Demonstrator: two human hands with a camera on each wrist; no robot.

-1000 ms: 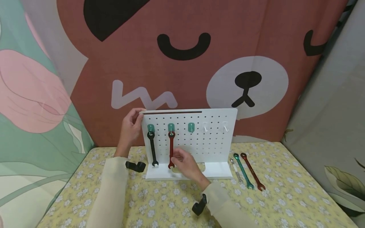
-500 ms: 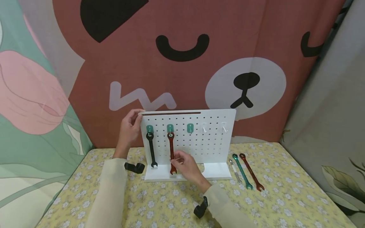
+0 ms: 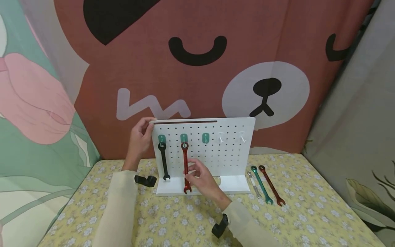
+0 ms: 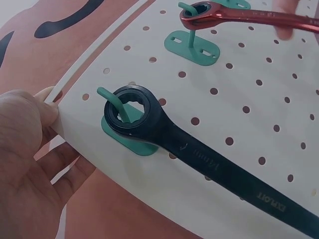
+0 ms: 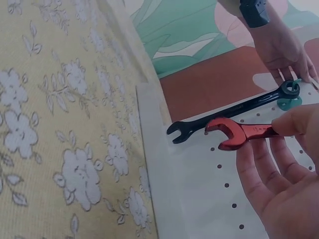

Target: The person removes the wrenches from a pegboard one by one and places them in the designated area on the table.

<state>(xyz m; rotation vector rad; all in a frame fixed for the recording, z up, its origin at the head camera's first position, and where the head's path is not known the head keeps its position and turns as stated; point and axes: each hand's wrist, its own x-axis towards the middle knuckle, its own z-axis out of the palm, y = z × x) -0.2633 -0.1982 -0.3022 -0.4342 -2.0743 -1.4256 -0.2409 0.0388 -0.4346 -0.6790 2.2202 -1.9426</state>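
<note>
My left hand (image 3: pixel 139 141) pinches the pegboard (image 3: pixel 213 156), apparently to steady it; my right hand (image 3: pixel 203 178) pinches the red combination wrench (image 3: pixel 185 159), whose ring encircles a green hook (image 4: pixel 192 44).

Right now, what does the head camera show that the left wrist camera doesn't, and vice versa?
Only the head view shows a silver wrench, a green wrench and a loose red wrench on the flowered tablecloth. Only the left wrist view shows readable lettering on the black wrench. Both show the left hand holding the pegboard, and green hooks through the black wrench and hooked red wrench.
</note>
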